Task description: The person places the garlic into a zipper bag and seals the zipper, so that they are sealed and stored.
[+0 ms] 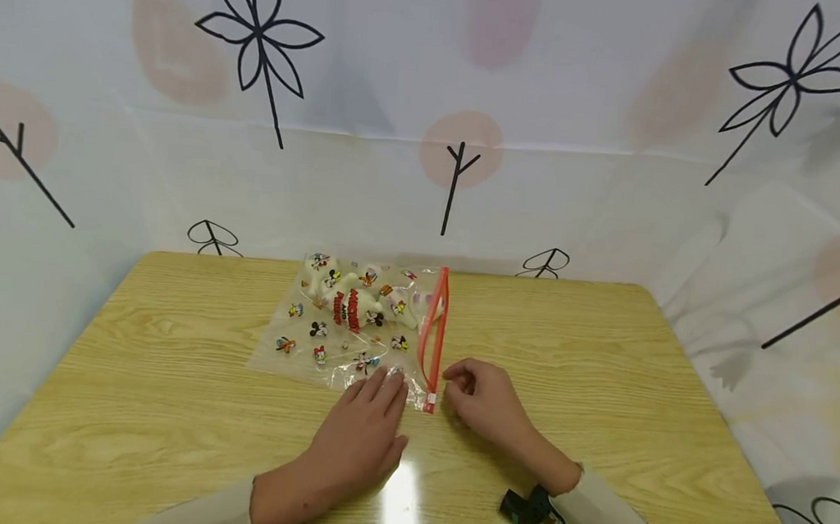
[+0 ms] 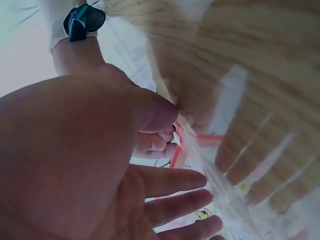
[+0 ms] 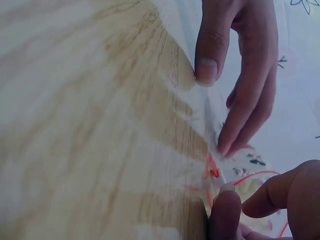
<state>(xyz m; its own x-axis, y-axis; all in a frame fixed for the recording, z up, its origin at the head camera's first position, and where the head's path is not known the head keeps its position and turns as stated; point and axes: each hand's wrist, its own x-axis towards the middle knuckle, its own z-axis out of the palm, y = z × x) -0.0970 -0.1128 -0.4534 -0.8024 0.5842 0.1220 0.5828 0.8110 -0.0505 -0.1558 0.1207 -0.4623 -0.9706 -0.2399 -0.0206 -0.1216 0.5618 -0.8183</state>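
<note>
A clear plastic slider bag (image 1: 301, 360) with cartoon prints and a red zip edge (image 1: 438, 329) lies flat on the table, pale rounded contents (image 1: 358, 300) showing through it. The zip strips bow apart along the middle. At the zip's near end sits a white slider (image 1: 431, 398). My left hand (image 1: 362, 430) rests with straight fingers on the bag's near edge; the left wrist view also shows this hand (image 2: 150, 185). Just right of the slider is my right hand (image 1: 486, 403), fingers loosely curled, with a gap between thumb and forefinger in the right wrist view (image 3: 270, 205).
The wooden table (image 1: 591, 349) reaches back to a white cloth backdrop (image 1: 367, 184) with plant drawings. A black device (image 1: 534, 508) is strapped to the right wrist. Light reflects off the tabletop between the forearms.
</note>
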